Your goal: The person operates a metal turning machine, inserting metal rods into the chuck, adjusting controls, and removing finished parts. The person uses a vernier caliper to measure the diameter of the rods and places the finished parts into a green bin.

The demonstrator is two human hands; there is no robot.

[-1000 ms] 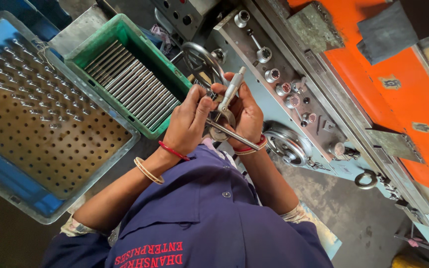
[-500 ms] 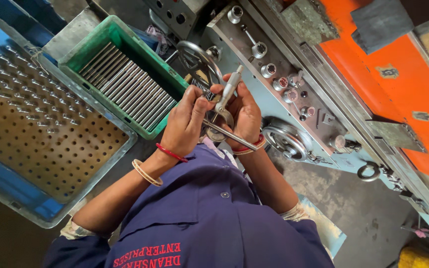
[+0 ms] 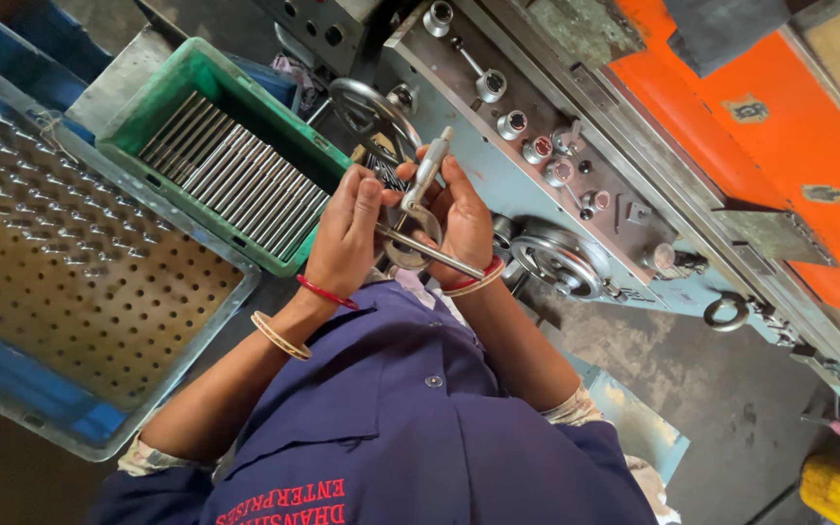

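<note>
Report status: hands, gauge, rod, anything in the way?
Left hand and right hand both grip the micrometer across a steel rod. Handwheel close behind; nothing blocks the hands.

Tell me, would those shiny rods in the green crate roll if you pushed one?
Probably. The rods look round and smooth, so a loose one would likely roll. Packed side by side in the green crate, they likely hold each other still. They look like metal, so probably stiff and heavy.

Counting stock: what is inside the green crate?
The green crate holds rows of slim grey metal rods lying side by side. Its near corner is hidden behind the left hand.
</note>
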